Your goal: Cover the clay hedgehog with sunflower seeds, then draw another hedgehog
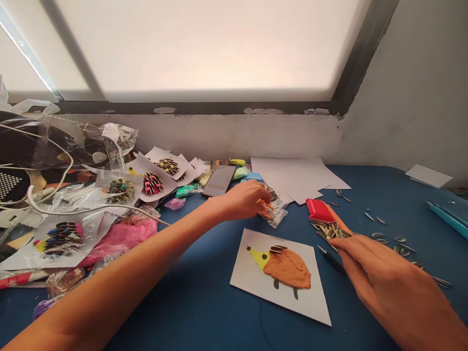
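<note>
A white card point(252, 278) lies on the table between my hands, bearing a hedgehog picture point(288, 268) with an orange clay body, yellow snout and dark feet. A few striped sunflower seeds point(278, 248) sit on its upper back. Beyond the card, my left hand point(246, 200) is closed on orange clay point(265, 208) at a crinkled clear wrapper point(277, 214). My right hand point(395, 282) reaches to a pile of sunflower seeds point(327, 230) with its fingers together; whatever is between the fingertips is hidden. A dark pen point(330, 258) lies beside those fingers.
Finished seed hedgehogs on paper point(151, 184), a pink cloth-like bundle point(120, 239) and a white cable point(98, 209) crowd the left. A phone point(219, 180), white sheets point(288, 173) and a red packet point(319, 210) lie farther back. Loose seeds point(401, 250) are scattered right.
</note>
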The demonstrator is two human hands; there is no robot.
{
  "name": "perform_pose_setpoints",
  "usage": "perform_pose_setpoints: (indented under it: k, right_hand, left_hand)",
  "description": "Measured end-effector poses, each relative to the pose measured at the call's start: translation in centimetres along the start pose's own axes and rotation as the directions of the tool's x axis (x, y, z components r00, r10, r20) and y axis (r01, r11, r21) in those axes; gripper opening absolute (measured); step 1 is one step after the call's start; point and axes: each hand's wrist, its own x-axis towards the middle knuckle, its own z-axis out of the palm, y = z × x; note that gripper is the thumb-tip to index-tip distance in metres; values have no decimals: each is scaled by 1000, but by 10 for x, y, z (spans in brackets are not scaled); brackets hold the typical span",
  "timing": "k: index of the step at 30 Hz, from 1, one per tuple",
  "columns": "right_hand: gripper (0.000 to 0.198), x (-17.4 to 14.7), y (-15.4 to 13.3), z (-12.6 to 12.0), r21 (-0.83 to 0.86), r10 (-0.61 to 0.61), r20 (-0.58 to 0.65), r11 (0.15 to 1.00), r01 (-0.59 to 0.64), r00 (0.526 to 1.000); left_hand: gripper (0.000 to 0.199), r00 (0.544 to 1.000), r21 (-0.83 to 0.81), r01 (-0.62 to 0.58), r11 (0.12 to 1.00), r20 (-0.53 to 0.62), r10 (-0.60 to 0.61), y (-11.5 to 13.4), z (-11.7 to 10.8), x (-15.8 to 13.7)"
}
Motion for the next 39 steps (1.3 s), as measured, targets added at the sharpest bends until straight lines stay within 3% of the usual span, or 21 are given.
perform_pose_setpoints:
  k: [3,7,10,14,19,24,29,33,39]
  right_hand:
    - [49,-1,10,-1,-46,81,0,996,-81,997]
    - [48,1,15,-6,-22,239,87,971,-237,967]
    - [45,3,16,-9,69,274,152,956,-286,950]
    - [44,4,18,-6,115,254,178,954,-276,951]
    - [39,2,16,-3,120,246,207,954,-275,947]
    - [40,-1,13,-2,99,235,230,960,-263,944]
    - [44,-2,12,0,80,200,189,973,-218,961]
    - [41,-3,8,2,86,141,180,984,-159,973]
    - [41,-3,5,3,60,100,156,992,-110,983]
  left_hand:
    - [27,991,-67,-123,990,44,126,3,6,-1]
    - [26,1000,53,-19,998,8,18,-3,15,0]
    - [31,999,124,33,992,-25,-30,-5,12,0]
    - [47,998,77,-6,997,-59,10,0,2,-3]
    - [27,997,10,-50,999,58,50,1,5,-2]
    - [24,998,106,63,992,11,-65,-8,14,0]
    - [20,993,102,118,988,-25,-116,-10,11,0]
    - [26,988,89,132,987,-89,-124,-13,11,2]
    - [41,996,21,81,997,-41,-80,-17,23,3]
